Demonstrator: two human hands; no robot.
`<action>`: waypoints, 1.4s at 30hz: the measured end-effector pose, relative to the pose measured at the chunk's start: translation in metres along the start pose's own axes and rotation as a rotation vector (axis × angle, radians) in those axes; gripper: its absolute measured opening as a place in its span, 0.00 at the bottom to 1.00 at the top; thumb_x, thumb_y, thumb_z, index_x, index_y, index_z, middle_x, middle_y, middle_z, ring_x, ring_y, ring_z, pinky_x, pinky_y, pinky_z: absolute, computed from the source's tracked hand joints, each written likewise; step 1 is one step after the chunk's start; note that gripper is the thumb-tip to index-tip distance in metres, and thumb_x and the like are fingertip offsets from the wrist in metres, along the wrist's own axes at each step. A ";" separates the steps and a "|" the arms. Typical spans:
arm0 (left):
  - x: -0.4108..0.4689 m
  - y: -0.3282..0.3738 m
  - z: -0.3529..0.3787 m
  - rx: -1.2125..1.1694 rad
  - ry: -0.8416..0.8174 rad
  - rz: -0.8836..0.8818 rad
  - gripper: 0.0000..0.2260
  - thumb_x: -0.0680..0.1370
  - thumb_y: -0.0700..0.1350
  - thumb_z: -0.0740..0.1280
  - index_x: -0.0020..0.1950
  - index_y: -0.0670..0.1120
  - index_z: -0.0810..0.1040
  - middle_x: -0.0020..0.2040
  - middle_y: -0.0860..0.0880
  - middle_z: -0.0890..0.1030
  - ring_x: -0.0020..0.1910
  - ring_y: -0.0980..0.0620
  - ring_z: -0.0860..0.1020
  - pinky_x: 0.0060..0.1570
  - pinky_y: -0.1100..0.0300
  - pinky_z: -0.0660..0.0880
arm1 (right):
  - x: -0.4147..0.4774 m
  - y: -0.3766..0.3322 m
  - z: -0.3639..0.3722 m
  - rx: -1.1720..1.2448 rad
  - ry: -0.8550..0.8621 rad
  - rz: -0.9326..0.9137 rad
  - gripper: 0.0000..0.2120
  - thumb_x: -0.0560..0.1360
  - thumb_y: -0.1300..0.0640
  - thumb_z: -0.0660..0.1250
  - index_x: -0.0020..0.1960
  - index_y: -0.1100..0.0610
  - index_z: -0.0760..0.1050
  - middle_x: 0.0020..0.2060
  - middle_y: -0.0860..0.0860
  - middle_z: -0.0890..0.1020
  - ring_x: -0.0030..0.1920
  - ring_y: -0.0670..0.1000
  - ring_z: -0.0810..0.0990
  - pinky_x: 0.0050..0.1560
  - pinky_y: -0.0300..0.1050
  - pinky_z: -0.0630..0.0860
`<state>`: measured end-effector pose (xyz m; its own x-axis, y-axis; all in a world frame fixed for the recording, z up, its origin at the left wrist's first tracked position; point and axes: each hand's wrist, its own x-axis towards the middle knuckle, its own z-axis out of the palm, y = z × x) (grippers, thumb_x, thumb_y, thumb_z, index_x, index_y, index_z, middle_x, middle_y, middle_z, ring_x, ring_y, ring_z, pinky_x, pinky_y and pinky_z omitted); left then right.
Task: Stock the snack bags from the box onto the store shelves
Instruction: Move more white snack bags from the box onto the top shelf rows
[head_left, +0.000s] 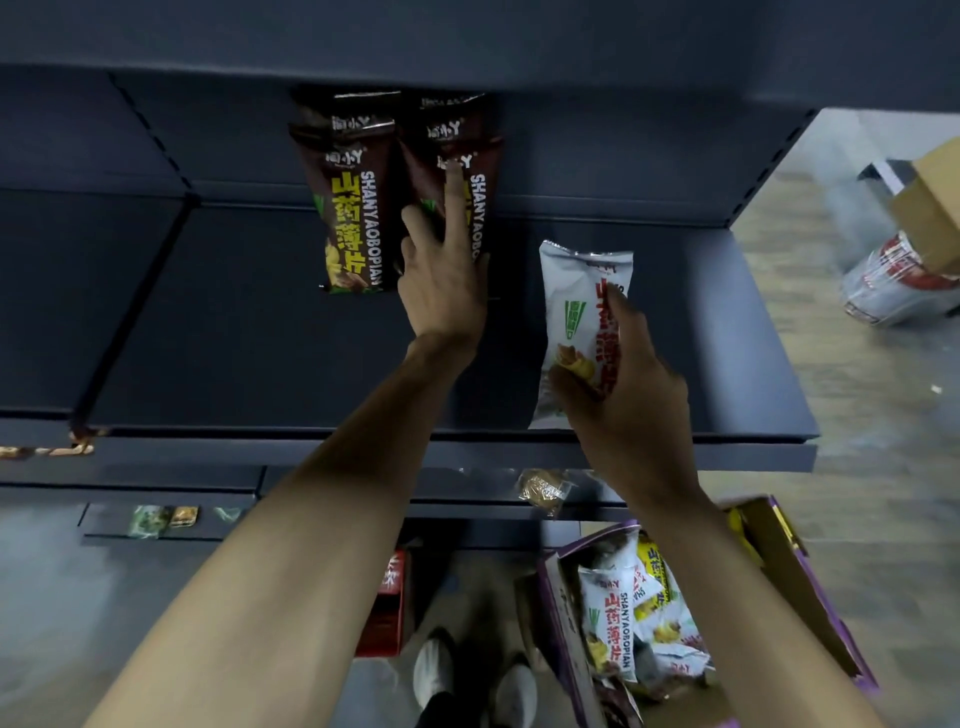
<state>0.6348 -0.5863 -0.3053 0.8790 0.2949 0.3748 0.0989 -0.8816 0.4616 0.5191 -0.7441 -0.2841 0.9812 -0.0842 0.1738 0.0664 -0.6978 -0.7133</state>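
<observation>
While only two short rows of brown bags (348, 208) are up at the back of the shelf (234, 338), I'd call this early days; most of that flat, dark, matte metal shelf has nothing on it, and the purple cardboard box (795, 582) down on the floor (857, 415) has a heap of spare bags (613, 618) in it, so plenty left to do.

Left hand (441, 280) is spread with the fingers straight, pressing on the right-hand brown row; looks to me like it's squaring them up, not grabbing anything. Right hand (623, 400) is clamped round the lower half of a white bag (571, 306), fingers curled over its front; the bag sits over the shelf's front right, well apart from the brown ones, but I can't tell if it's touching down.

Bags are all long, narrow, puffy pillow packs in glossy crinkly film with crimped ends; they'll be light and slippery, I reckon.
</observation>
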 end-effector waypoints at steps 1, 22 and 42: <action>0.000 0.000 0.001 -0.016 0.016 0.002 0.40 0.75 0.47 0.72 0.80 0.52 0.51 0.61 0.41 0.67 0.53 0.42 0.74 0.38 0.51 0.73 | -0.003 0.002 -0.001 -0.002 -0.008 0.002 0.35 0.75 0.50 0.71 0.76 0.43 0.58 0.59 0.48 0.79 0.55 0.51 0.81 0.56 0.56 0.80; -0.077 0.023 -0.095 0.209 -0.207 0.079 0.20 0.77 0.44 0.64 0.69 0.48 0.65 0.60 0.43 0.73 0.55 0.38 0.77 0.40 0.51 0.66 | -0.075 -0.025 -0.044 0.012 -0.019 -0.040 0.37 0.75 0.51 0.70 0.77 0.41 0.54 0.60 0.51 0.78 0.57 0.55 0.79 0.53 0.49 0.78; -0.087 0.018 -0.312 0.150 0.089 0.464 0.09 0.76 0.53 0.62 0.53 0.51 0.74 0.43 0.53 0.80 0.41 0.47 0.80 0.36 0.56 0.70 | -0.142 -0.199 -0.112 -0.005 0.412 -0.205 0.37 0.75 0.46 0.71 0.76 0.38 0.54 0.55 0.46 0.78 0.51 0.48 0.79 0.47 0.53 0.81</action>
<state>0.4147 -0.5123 -0.0790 0.8032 -0.1169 0.5841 -0.2220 -0.9687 0.1115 0.3463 -0.6726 -0.0910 0.7940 -0.2190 0.5671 0.2499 -0.7328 -0.6328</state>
